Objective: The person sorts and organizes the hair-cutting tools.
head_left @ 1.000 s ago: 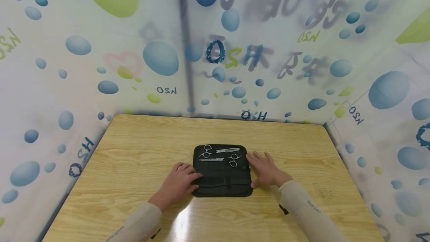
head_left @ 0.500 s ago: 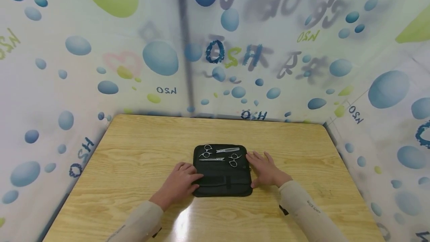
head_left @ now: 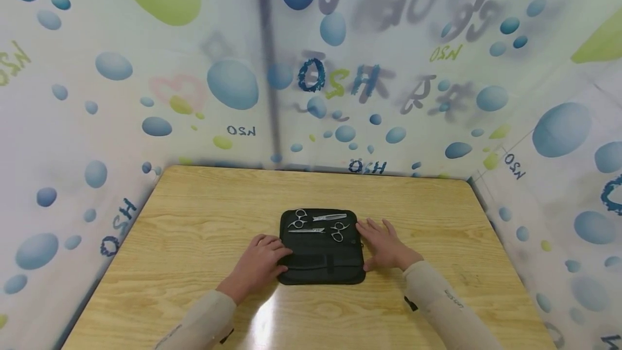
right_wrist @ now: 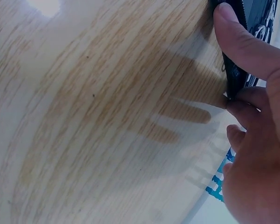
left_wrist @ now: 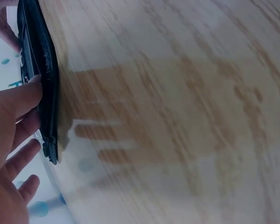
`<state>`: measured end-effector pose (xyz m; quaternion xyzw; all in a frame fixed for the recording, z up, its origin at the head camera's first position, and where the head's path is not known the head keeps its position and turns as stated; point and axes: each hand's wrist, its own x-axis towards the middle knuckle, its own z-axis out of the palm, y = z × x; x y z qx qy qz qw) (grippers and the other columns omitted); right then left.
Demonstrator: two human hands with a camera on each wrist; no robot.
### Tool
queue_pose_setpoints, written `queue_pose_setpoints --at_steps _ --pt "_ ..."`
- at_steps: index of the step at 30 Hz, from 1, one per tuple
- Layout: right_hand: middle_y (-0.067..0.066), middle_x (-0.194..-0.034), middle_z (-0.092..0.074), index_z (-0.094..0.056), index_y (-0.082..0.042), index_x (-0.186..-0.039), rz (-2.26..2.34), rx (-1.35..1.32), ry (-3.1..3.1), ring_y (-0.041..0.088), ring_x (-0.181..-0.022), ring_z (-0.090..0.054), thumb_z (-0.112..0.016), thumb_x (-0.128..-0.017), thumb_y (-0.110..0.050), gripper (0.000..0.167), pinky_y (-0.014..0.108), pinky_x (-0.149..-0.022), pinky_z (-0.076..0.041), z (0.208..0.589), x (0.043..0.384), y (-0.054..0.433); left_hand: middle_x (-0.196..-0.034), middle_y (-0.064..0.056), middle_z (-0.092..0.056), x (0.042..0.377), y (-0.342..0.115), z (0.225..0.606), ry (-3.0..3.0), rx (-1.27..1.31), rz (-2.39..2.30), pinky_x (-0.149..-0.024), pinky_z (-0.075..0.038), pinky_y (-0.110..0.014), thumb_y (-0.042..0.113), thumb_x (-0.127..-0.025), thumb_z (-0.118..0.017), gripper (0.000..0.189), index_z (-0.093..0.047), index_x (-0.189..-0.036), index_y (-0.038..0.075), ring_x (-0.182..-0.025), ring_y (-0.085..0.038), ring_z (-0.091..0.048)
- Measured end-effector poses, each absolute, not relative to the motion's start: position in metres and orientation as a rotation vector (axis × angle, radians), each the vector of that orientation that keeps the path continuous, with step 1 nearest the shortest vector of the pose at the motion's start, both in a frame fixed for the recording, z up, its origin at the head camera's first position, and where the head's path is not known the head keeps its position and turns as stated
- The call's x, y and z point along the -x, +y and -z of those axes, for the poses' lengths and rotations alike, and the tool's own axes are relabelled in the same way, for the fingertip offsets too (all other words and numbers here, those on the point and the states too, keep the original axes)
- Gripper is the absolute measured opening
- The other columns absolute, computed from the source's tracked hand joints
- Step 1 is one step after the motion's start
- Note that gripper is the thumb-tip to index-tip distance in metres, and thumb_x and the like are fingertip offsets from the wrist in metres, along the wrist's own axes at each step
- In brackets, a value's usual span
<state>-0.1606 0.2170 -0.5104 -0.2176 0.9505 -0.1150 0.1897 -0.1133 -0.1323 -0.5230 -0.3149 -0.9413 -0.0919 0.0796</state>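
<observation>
A flat black zippered case (head_left: 311,247) lies open on the table. Two pairs of silver haircutting scissors rest in its upper half: one pair (head_left: 306,230) with its handles at the left, and thinning scissors (head_left: 330,217) with handles toward the right. My left hand (head_left: 262,261) touches the case's left edge, thumb and a fingertip overlapping it. On the other side, my right hand (head_left: 386,247) has its fingers spread, fingertip near the upper right corner and thumb near the lower right. In the left wrist view, the left thumb (left_wrist: 25,95) lies against the zippered edge.
The wooden table (head_left: 218,199) extends around the case, with a bright light reflection near its front. Behind it and on both sides stand pale walls (head_left: 233,150) printed with blue and green drops.
</observation>
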Motion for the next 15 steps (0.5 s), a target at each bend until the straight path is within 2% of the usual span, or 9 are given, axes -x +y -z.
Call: queue_pose_setpoints --at_steps 7,15 --pt "0.010 -0.160 -0.029 -0.029 -0.007 -0.153 0.328 0.621 2.673 0.035 -0.151 -0.017 -0.087 -0.070 -0.037 0.106 0.059 -0.119 0.001 0.5109 0.1611 0.2175 -0.107 0.004 -0.069 0.1128 -0.1308 0.5252 -2.856 0.869 0.310 -0.100 -0.042 -0.046 0.036 -0.082 -0.077 0.030 -0.072 -0.108 0.022 -0.109 -0.020 -0.059" --pt "0.010 -0.160 -0.029 -0.029 -0.008 -0.153 0.325 0.611 2.674 0.034 -0.151 -0.017 -0.087 -0.070 -0.038 0.106 0.058 -0.119 0.001 0.5100 0.1609 0.2171 -0.103 0.002 -0.067 0.1120 -0.1289 0.5240 -2.901 0.847 0.356 -0.100 -0.043 -0.048 0.024 -0.079 -0.077 0.028 -0.075 -0.107 0.020 -0.109 -0.022 -0.058"
